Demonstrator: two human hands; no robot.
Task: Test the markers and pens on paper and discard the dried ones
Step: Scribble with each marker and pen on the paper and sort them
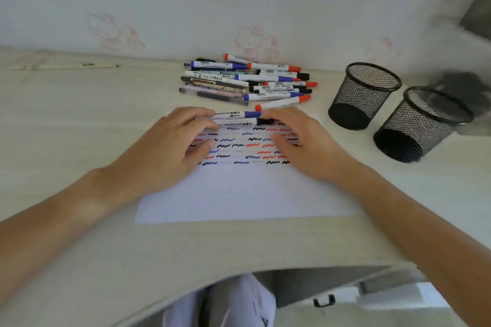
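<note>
Paper: on the desk, nearest the person.
Two markers: side by side across the paper's far edge, between the left hand and right hand.
Pile of pens and markers: behind the paper, near the wall.
Two mesh cups: right of the pile and paper, one before the other.

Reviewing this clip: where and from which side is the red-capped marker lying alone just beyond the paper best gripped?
Judging by its pose, pinch the red-capped marker across its bare white mid-barrel, from above: it lies flat, with the pile behind and the right hand in front.
</note>
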